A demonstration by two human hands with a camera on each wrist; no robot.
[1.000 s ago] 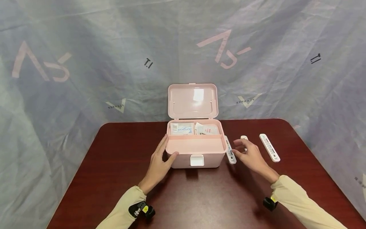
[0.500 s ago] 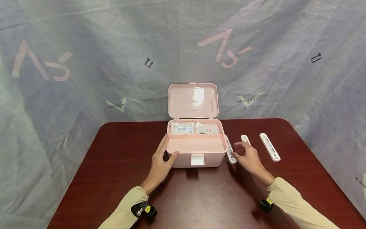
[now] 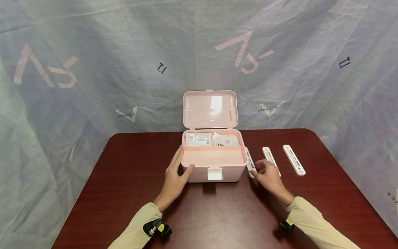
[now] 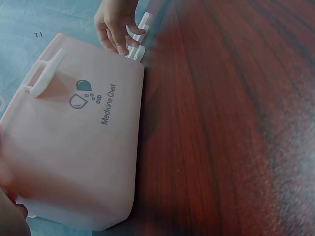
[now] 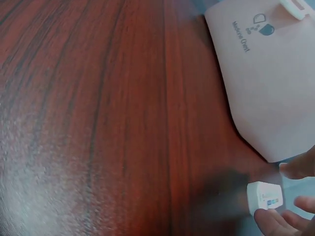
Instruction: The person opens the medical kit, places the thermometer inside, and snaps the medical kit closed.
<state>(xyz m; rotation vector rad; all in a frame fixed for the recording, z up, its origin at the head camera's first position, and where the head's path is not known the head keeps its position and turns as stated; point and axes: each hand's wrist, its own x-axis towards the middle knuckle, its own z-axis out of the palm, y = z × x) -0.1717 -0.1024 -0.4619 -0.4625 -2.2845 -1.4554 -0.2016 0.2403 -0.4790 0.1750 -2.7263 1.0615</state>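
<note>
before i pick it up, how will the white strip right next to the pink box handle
The white strip is probably stiff, as it lies straight with no visible bend. Its slim shape suggests it is light. Lying flat on the table, it would likely slide rather than roll if pushed.

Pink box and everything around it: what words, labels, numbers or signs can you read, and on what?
"Medicine Chest", with a split-capsule sign: pink box.
"Surgical": white packet in the box.
"T.I": curtain.
"PLANNER", mirrored: also the curtain.
Too small or blurred: print on the thermometers and on the second packet.
Unclear: large pink letter-like marks on the curtain.
</note>
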